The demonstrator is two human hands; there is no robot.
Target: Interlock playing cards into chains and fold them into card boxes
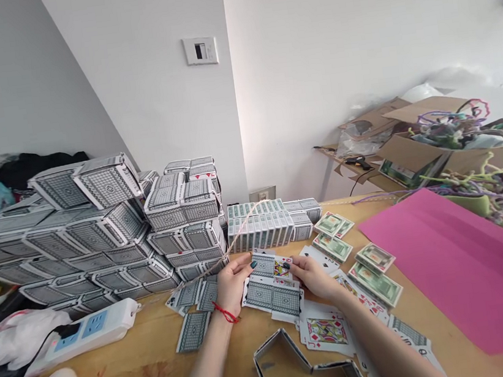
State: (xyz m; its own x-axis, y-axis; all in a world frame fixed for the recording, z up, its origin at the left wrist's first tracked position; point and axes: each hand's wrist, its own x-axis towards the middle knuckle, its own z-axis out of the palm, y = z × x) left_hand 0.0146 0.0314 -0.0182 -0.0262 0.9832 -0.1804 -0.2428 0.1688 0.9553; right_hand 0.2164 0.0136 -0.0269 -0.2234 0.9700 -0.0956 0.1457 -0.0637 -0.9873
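Note:
My left hand (233, 285), with a red string round its wrist, and my right hand (313, 277) both pinch a small bunch of playing cards (271, 266) just above the wooden table (136, 370). Patterned backs and a face card show in the bunch. Under the hands lie more loose cards (272, 297), some face down, some face up such as a jack of diamonds (328, 331). Small card stacks (373, 271) sit to the right of my right hand.
Piled card boxes (100, 233) fill the back left, with a row of decks (260, 224) behind the hands. A white power strip (85, 331) lies left. A pink sheet (451, 267) and cardboard boxes (435, 139) are right. A folded metal strip (297, 362) lies near me.

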